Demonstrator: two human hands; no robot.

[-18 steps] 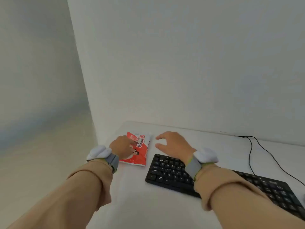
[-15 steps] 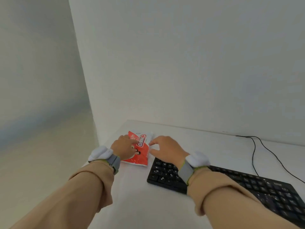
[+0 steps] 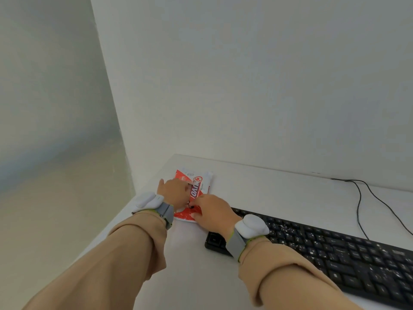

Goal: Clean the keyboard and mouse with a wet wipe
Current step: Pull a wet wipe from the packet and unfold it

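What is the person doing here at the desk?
A person works on a red wipe packet lying on the white desk, just left of the black keyboard. The left hand holds the packet down, and the right hand pinches at its middle, apparently to open it. No wipe is out yet.
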